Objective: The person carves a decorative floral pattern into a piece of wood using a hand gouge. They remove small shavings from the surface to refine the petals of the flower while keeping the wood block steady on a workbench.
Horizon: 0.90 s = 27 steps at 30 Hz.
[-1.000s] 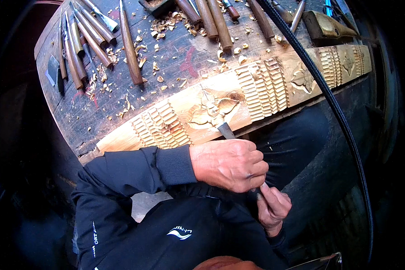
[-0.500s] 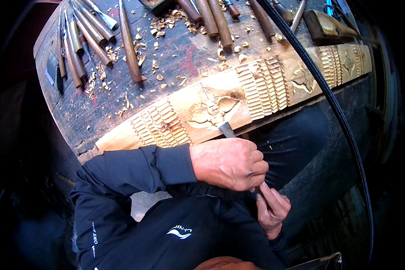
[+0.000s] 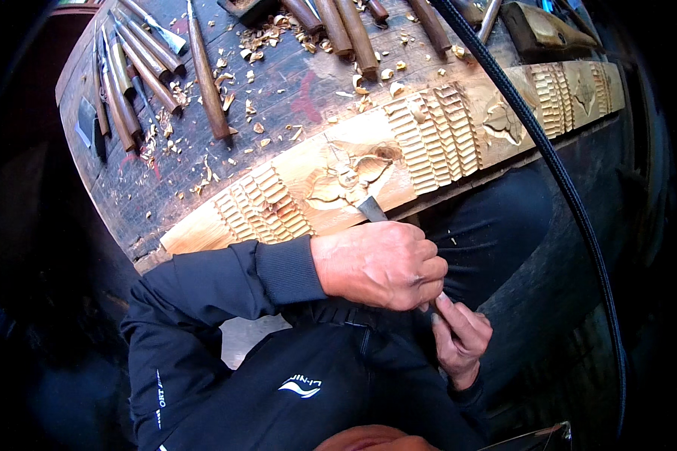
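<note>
A long wooden board point(image 3: 421, 188) lies along the bench's near edge, carved with flowers between bands of notched rows. My left hand point(image 3: 380, 264) is closed around a chisel point(image 3: 372, 210), whose flat metal blade points up and left from the fist. The blade's tip rests at the lower edge of the carved flower point(image 3: 347, 177). Below and to the right, my right hand point(image 3: 461, 338) has its fingers closed on the handle end of the same chisel. Most of the handle is hidden by my hands.
On the dark bench point(image 3: 278, 109) lie several wood-handled chisels point(image 3: 147, 56) at the left, and more handles point(image 3: 346, 34) at the far middle. Wood shavings point(image 3: 256, 56) are scattered about. A wooden mallet-like block point(image 3: 541, 30) sits far right. A black braided cable point(image 3: 549, 154) hangs across the right side.
The view has shifted slightly, so the bench things appear a little higher and more to the left. Both hands keep their hold, and the blade stays at the flower's lower edge.
</note>
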Motion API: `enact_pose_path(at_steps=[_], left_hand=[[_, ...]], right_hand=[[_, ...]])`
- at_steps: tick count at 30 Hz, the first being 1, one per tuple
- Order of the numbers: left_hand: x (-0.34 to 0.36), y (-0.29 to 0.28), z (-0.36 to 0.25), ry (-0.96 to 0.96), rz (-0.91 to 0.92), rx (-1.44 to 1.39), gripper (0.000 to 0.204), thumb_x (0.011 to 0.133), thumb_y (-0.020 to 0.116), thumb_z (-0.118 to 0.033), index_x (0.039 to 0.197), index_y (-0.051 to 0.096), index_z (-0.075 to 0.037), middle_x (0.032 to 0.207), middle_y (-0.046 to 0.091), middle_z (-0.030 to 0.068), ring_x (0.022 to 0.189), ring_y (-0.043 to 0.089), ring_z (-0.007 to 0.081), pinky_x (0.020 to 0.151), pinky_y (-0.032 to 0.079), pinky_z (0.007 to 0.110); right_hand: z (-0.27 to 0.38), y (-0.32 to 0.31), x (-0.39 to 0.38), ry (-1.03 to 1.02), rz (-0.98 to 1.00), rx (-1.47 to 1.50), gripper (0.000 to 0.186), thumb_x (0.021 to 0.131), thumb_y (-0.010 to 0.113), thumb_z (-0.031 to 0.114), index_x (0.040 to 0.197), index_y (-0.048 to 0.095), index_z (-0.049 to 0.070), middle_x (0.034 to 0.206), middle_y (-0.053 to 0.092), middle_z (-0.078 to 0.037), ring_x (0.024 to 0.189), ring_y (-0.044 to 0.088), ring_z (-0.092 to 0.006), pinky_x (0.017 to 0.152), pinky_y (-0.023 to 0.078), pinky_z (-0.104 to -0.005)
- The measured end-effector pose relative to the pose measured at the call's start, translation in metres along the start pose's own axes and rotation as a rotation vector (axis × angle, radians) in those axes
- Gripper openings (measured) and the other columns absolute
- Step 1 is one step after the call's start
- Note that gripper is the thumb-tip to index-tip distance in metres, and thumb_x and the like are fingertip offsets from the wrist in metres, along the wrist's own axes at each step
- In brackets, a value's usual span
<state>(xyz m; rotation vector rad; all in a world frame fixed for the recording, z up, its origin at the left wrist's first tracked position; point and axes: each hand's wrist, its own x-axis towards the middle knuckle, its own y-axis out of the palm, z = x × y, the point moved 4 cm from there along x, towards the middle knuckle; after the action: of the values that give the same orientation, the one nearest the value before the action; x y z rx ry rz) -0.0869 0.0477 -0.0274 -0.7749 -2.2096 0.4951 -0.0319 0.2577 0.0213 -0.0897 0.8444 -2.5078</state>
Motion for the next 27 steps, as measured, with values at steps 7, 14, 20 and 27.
enact_pose_path(at_steps=[7, 14, 20, 27], left_hand=[[0.001, -0.001, 0.001, -0.026, 0.005, 0.019, 0.022, 0.090, 0.077, -0.027, 0.087, 0.065, -0.009, 0.085, 0.053, 0.0024, 0.076, 0.061, 0.0198, 0.062, 0.049, 0.036], [0.000, 0.000, 0.001, -0.042, 0.027, 0.058, 0.023, 0.089, 0.078, -0.028, 0.087, 0.065, -0.009, 0.085, 0.053, 0.0023, 0.076, 0.061, 0.0200, 0.063, 0.049, 0.037], [0.002, -0.001, 0.002, -0.040, 0.026, 0.050, 0.023, 0.089, 0.078, -0.028, 0.089, 0.066, -0.008, 0.084, 0.053, 0.0023, 0.075, 0.061, 0.0199, 0.063, 0.049, 0.036], [-0.002, -0.002, 0.002, -0.071, 0.039, 0.084, 0.022, 0.089, 0.077, -0.026, 0.088, 0.066, -0.008, 0.085, 0.053, 0.0026, 0.076, 0.061, 0.0203, 0.064, 0.050, 0.037]], right_hand=[[-0.005, 0.000, 0.007, -0.022, 0.002, 0.018, 0.046, 0.083, 0.080, -0.014, 0.127, 0.081, -0.002, 0.068, 0.059, -0.006, 0.053, 0.058, -0.0162, 0.051, 0.044, -0.0309], [-0.009, 0.000, 0.009, -0.038, 0.014, 0.014, 0.045, 0.083, 0.079, -0.014, 0.127, 0.081, -0.003, 0.067, 0.058, -0.006, 0.052, 0.057, -0.0161, 0.050, 0.044, -0.0312], [-0.013, 0.000, 0.009, -0.036, 0.008, 0.037, 0.046, 0.083, 0.079, -0.013, 0.128, 0.080, -0.003, 0.068, 0.059, -0.007, 0.052, 0.056, -0.0157, 0.050, 0.042, -0.0315], [-0.017, 0.002, 0.011, -0.048, 0.026, 0.057, 0.047, 0.082, 0.079, -0.014, 0.128, 0.080, -0.003, 0.068, 0.059, -0.007, 0.053, 0.057, -0.0157, 0.050, 0.043, -0.0314]])
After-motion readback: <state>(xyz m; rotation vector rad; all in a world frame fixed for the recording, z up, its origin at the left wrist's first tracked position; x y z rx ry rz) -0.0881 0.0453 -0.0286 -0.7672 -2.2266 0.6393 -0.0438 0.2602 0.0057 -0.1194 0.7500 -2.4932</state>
